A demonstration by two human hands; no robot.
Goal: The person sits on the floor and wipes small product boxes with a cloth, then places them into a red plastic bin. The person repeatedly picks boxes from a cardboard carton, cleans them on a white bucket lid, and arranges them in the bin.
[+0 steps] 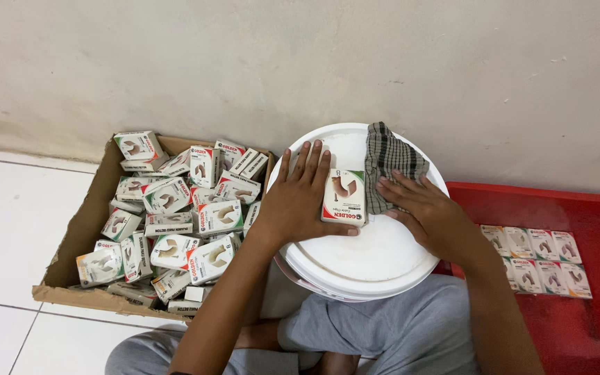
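A small white box (345, 196) with a brown picture and a red-green band lies flat on the lid of a white bucket (369, 260). My left hand (300, 198) rests flat on the lid, its thumb under the box's lower edge and its fingers against the box's left side. My right hand (421, 212) presses a dark checked cloth (385, 158) onto the lid, just right of the box. The cloth's far end hangs over the bucket's back rim.
An open cardboard carton (71, 239) to the left holds several of the same small boxes in a loose heap. A red tray (592, 208) on the right carries two neat rows of such boxes (539, 258). White floor tiles lie left, a plain wall behind. My grey-clad legs sit under the bucket.
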